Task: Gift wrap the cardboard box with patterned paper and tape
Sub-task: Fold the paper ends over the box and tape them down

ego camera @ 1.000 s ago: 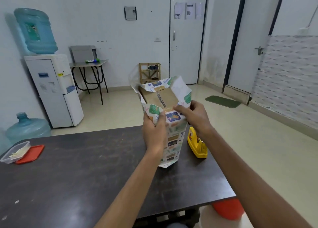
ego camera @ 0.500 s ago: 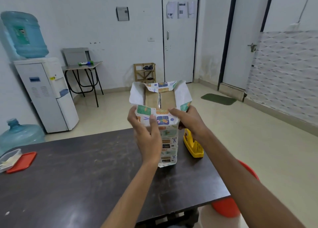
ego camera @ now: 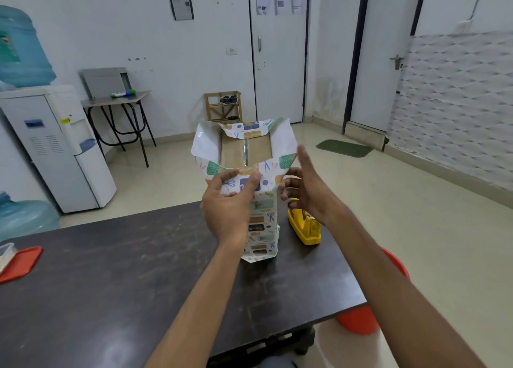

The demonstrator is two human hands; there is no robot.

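Observation:
A cardboard box (ego camera: 245, 152) stands on end on the dark table (ego camera: 111, 270), sleeved in patterned paper (ego camera: 261, 228). Its brown top end with a clear tape seam shows between upright paper flaps. My left hand (ego camera: 229, 206) presses the near flap against the box's front, thumb on the paper. To the right of the box, my right hand (ego camera: 305, 187) is off the paper, fingers apart and the index finger raised. A yellow tape dispenser (ego camera: 304, 228) sits on the table just right of the box, partly behind my right wrist.
A red lid (ego camera: 19, 262) and a clear container (ego camera: 5, 252) lie at the table's left edge. A red stool (ego camera: 361, 320) is under the right corner. A water dispenser (ego camera: 55, 145), a small desk (ego camera: 116, 101) and doors stand beyond.
My right hand has let go of the paper flap and opened beside the box. The box now stands squarer to me, and the view has shifted a little.

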